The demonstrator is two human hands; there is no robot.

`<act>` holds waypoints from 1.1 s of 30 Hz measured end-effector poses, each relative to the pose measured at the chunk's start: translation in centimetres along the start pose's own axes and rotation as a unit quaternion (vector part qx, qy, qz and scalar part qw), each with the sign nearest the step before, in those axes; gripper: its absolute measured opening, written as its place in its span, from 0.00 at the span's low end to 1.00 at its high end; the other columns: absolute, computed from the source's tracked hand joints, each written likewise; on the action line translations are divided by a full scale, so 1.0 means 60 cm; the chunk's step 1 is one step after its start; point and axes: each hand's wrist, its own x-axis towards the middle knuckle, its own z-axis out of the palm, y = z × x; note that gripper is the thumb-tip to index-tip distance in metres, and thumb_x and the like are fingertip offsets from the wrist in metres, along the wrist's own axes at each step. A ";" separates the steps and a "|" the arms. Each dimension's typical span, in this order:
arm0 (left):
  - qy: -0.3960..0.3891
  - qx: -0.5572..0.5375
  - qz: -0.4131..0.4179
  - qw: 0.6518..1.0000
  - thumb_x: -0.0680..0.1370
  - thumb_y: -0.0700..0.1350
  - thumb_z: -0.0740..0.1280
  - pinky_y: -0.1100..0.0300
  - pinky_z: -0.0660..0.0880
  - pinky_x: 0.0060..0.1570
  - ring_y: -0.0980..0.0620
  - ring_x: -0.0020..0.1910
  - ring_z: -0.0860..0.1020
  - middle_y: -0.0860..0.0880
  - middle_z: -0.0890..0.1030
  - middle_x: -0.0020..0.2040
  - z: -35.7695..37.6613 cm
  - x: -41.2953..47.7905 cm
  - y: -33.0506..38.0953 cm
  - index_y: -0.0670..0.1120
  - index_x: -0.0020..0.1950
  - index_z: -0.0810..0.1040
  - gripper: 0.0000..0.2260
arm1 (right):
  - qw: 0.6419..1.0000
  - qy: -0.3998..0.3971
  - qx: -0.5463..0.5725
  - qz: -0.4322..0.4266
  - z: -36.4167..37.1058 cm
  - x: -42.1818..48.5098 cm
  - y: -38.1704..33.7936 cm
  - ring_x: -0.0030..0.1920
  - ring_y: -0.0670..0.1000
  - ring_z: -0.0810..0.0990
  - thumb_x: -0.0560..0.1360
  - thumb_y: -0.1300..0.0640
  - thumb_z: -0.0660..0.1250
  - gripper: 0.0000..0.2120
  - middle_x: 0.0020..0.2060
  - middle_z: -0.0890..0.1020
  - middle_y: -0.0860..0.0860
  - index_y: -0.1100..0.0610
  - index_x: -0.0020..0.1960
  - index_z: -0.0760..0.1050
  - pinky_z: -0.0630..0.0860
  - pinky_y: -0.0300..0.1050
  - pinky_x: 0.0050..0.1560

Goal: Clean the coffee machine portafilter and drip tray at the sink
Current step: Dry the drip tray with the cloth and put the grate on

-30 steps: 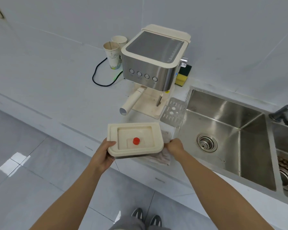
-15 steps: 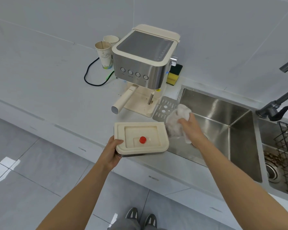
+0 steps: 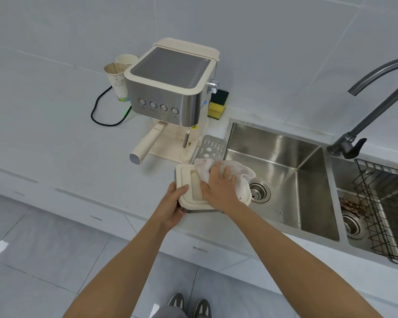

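The cream drip tray (image 3: 186, 180) is held over the counter edge beside the sink (image 3: 285, 171). My left hand (image 3: 173, 206) grips the tray's left near corner, thumb on top. My right hand (image 3: 218, 187) presses a white cloth (image 3: 236, 174) flat onto the tray's top, fingers spread; the cloth hides the red float and most of the tray. The cream and steel coffee machine (image 3: 170, 88) stands behind, its portafilter (image 3: 147, 143) locked in with the handle pointing toward me. The metal grate (image 3: 210, 148) lies on the counter by the machine.
Two paper cups (image 3: 116, 80) and a black cable (image 3: 101, 111) sit left of the machine, a yellow sponge (image 3: 217, 104) to its right. A dark faucet (image 3: 365, 106) arches over the sink divider. A wire rack (image 3: 384, 203) fills the right basin.
My right hand brought the cloth from beside the tray down onto its top, covering the red float. The tray shifted right toward the sink, my left hand still gripping it.
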 end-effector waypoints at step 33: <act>-0.009 -0.028 -0.023 0.999 0.80 0.55 0.52 0.55 0.75 0.56 0.46 0.57 0.78 0.41 0.79 0.57 0.036 0.033 0.027 0.40 0.69 0.68 0.25 | 0.968 -0.057 0.167 -0.179 -0.043 -0.039 0.012 0.30 0.44 0.65 0.68 0.62 0.68 0.11 0.29 0.67 0.45 0.58 0.42 0.65 0.60 0.36 0.29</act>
